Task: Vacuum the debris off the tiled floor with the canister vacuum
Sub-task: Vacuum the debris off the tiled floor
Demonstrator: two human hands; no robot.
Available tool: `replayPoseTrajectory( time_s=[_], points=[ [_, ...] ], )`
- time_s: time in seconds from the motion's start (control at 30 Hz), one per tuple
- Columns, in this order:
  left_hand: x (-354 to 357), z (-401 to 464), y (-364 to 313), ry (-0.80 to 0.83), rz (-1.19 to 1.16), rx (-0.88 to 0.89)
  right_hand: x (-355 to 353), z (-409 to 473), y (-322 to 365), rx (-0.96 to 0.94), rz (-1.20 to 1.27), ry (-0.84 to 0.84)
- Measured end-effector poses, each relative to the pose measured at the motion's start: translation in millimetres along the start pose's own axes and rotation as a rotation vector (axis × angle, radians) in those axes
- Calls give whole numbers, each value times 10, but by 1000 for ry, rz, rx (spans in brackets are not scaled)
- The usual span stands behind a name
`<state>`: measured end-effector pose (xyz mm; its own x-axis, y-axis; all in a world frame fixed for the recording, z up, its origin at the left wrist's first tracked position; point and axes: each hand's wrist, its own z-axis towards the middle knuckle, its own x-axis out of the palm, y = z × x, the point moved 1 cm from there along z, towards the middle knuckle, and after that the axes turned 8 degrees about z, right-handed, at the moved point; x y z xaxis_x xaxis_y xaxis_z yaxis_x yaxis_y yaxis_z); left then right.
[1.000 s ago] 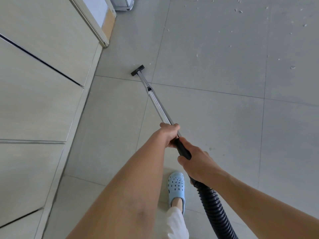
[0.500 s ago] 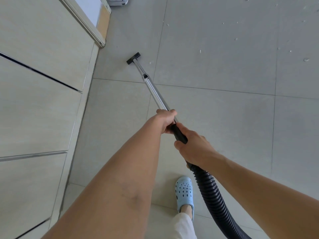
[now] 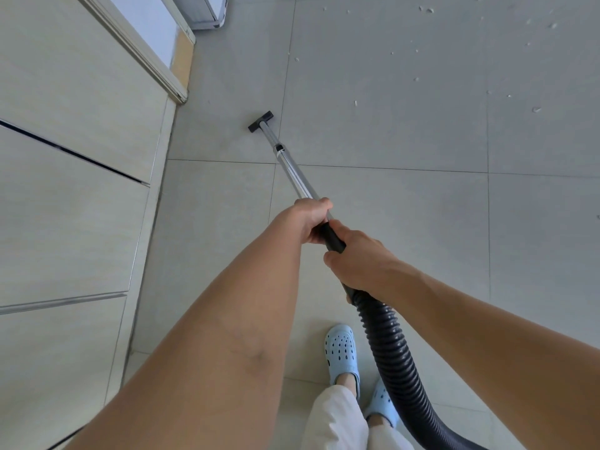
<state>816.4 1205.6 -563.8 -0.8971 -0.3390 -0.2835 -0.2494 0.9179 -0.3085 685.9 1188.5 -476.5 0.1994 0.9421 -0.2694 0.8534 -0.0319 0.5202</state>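
Nearest, a ribbed black vacuum hose [image 3: 393, 349] rises past pale blue perforated clogs [image 3: 341, 352] to the right hand [image 3: 360, 258], its fingers [image 3: 331, 259] wrapped round the black handle. Just ahead, the left hand [image 3: 308, 219] grips the shiny metal wand [image 3: 292, 170]. The wand's long axis runs forward and slightly left to the small black floor nozzle [image 3: 260, 121] on the grey tiled floor [image 3: 389, 222]. White debris flecks [image 3: 425, 9] lie farther off, to the nozzle's right.

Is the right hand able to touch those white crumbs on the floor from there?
Probably not: the right hand grips the vacuum handle, and the white crumbs lie far off, beyond the nozzle.
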Motion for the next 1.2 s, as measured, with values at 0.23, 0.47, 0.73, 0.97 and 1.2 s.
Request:
replayPoseTrajectory(
  time_s=[0.23, 0.47, 0.73, 0.97, 1.2],
  points=[
    [320, -287, 166, -3, 35, -17, -8, -333, -286, 49, 89, 57],
    [496, -422, 356, 5, -19, -37, -38, -530, -464, 44, 121, 111],
    [563, -212, 308, 19, -91, -12, -152, -341, -532, 1, 80, 121],
    [324, 179, 35, 16, -201, -19, -369, 150, -289, -80, -123, 133],
    [-229, 728, -288, -25, -226, -52, -376, 837, 172, -129, -182, 113]
  ],
)
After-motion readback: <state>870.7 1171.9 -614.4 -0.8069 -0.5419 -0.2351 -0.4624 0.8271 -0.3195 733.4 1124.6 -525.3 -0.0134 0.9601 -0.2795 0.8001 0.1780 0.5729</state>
